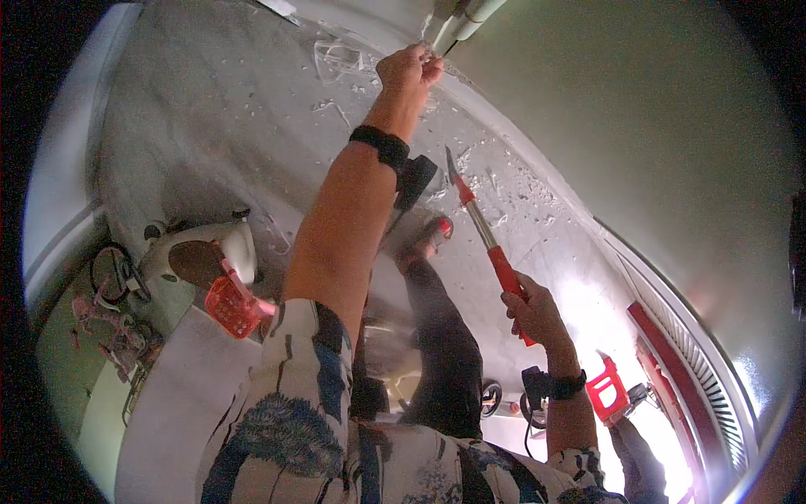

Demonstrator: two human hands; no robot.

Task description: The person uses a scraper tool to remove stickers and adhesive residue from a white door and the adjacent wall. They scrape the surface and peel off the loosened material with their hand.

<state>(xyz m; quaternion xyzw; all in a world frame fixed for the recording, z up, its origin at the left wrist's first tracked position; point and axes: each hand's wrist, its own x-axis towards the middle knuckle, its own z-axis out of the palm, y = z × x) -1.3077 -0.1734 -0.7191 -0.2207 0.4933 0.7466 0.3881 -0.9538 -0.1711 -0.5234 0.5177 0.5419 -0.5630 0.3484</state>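
My left hand (412, 70) reaches to the foot of the wall, its fingers pinched together at a thin pale strip (427, 28) beside a white pipe (478, 17). The fingertips are partly hidden. In my right hand (535, 309) is a scraper (485, 223) with a red handle, a metal shaft and a narrow pointed dark blade. That blade points away from me, above the dusty grey floor (208, 113), apart from the wall. Broken white crumbs (526, 189) lie near the blade along the wall's base.
Clear plastic eyewear or packaging (340, 60) lies left of my left hand. A whitish ride-on toy (208, 252) and a red plastic basket (233, 307) are at left. By the slatted grille (692, 353) at right is a red frame-like object (607, 392). My foot (434, 236) is below the blade.
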